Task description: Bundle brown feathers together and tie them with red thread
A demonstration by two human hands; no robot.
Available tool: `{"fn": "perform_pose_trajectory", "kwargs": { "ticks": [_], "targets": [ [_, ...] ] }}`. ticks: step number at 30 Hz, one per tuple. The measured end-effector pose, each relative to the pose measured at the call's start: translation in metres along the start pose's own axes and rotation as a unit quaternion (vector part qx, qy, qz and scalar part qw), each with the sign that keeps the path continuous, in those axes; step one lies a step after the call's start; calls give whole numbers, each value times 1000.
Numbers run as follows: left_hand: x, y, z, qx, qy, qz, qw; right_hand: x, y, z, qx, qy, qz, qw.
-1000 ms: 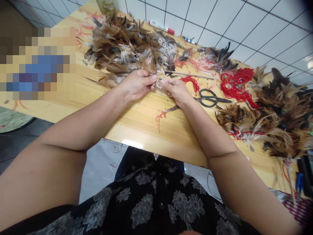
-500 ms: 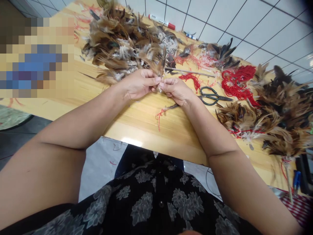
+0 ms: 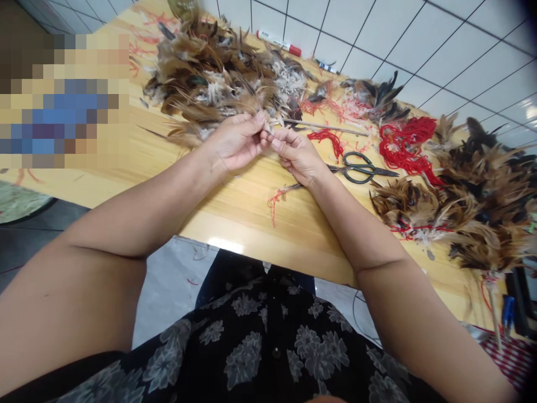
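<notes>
My left hand (image 3: 243,141) is closed in a pinch above the wooden table, with small feathers (image 3: 269,131) at its fingertips. Only their pale quill ends show clearly; they blend into the feather pile behind. My right hand (image 3: 296,154), also pinched, meets the left at these quill ends. Just beyond both hands lies a big heap of brown feathers (image 3: 197,73) with white fluffy bases. Under my right wrist a dark thin quill with pink-red thread (image 3: 274,204) pokes out. Black-handled scissors (image 3: 359,168) lie right of that wrist.
A thin stick (image 3: 327,126) and a small hank of red yarn (image 3: 329,140) lie behind my right hand. Further right are a larger red yarn bundle (image 3: 406,143) and tied feather bunches (image 3: 482,196). A red-capped marker (image 3: 279,42) rests by the tiled wall (image 3: 390,39).
The feathers that stood upright from my fingertips now tip away and are harder to see. My left fingers have shifted up slightly, and my right fingers are more curled.
</notes>
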State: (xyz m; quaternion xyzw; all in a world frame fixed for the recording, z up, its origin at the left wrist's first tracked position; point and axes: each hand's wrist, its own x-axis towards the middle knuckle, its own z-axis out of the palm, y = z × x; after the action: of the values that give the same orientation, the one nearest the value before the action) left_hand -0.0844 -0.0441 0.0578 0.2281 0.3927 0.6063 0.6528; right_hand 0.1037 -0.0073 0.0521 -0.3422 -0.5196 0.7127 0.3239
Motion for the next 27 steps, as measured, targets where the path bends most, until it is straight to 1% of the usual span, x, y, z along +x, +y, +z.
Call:
{"fn": "perform_pose_trajectory", "kwargs": {
  "ticks": [4,7,12,17,23,27],
  "targets": [
    [-6,-2,7,0,3,-3,1000,-1,0,4,-31,10,-5,999],
    [-7,-1,7,6,-1,-5,1000,1,2,-1,-29,-13,-10,999],
    [-5,3,3,6,-13,-5,1000,5,6,-11,4,-49,-27,998],
    [-9,3,8,7,-5,-7,1000,6,8,-9,-9,-70,-37,997],
    [-14,2,16,12,-15,-10,1000,3,3,-1,-25,-50,-24,998],
    [-14,1,15,17,-23,-12,1000,-1,-2,5,-32,-36,-20,999]
  ]
}}
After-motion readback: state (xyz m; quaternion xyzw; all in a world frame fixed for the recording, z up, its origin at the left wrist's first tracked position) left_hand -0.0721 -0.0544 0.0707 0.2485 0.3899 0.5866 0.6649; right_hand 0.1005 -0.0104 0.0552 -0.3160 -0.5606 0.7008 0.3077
